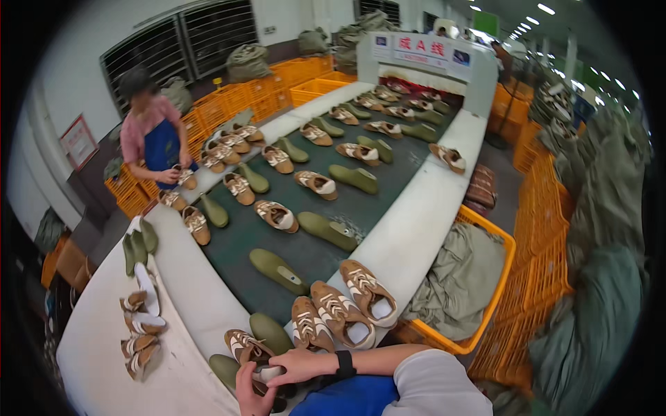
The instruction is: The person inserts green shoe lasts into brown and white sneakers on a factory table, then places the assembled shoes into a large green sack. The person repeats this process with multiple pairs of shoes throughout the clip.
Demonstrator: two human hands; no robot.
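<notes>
A brown sneaker (243,344) with white stripes lies at the near end of the line, toe pointing away from me. My right hand (300,365), with a black band on its wrist, grips the heel end from the right. My left hand (252,392) curls round the same heel from the left. Something pale shows in the shoe's opening between my fingers; I cannot tell if it is lining or an insert. Green shoe lasts (270,334) lie close on both sides. Three finished-looking sneakers (341,313) stand just right of my hands.
A dark green conveyor belt (277,187) carries rows of sneakers and lasts from a white machine (416,59). White ledges (423,229) flank it. A co-worker (156,132) handles a shoe at the far left. An orange crate (508,253) with grey-green cloth stands at right, near stacked crates (541,277).
</notes>
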